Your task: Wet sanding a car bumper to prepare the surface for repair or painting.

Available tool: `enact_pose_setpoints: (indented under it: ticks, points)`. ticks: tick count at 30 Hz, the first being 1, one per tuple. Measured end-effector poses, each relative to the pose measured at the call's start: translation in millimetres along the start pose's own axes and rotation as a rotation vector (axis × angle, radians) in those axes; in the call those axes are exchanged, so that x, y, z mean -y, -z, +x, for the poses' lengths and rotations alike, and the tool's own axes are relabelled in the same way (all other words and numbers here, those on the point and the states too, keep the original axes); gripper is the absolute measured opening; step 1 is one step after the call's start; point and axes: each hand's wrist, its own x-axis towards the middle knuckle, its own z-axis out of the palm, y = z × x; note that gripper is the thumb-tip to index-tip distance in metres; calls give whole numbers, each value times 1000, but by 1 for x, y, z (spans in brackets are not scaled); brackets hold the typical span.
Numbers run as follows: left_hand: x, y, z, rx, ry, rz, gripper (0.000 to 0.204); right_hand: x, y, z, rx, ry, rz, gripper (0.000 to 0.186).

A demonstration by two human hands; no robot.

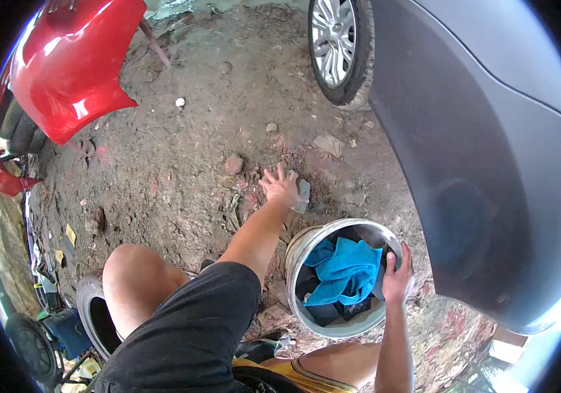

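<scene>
Both hands reach down toward bare earth. The right hand (396, 278) grips the rim of a scuffed white bucket (293, 255), thumb on the inside; the left hand (281, 188) is open, fingers spread above or against the dirt, and whether it touches cannot be told. Just beside it lies a pale translucent scrap (302, 198). The bucket, by the person's right leg and tipped a little toward the viewer, holds a bunched blue cloth (349, 272) over darker, unclear contents. A tyre (87, 308) is next to the bent left knee (133, 278).

Around them the ground (195, 141) is brown, lumpy and trodden, with reddish stains, a rounded stone (233, 164), a flat pale scrap (328, 145) and yellow bits (71, 234). Along the right curves a dark grey car body panel (451, 150). Farther out, a silver-spoked wheel (335, 42) is at the top and a glossy red body panel (74, 65) at the upper left, with dark tyres (20, 131) behind it.
</scene>
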Motion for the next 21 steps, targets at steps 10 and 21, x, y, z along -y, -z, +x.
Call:
enact_pose_setpoints:
  ticks: [10, 21]
  points:
    - [15, -29, 44, -290, -139, 19, 101, 7, 2, 3, -220, 403, -218, 50]
    - [2, -43, 17, -151, -169, -111, 84, 52, 2, 19, 176, 650, -319, 23]
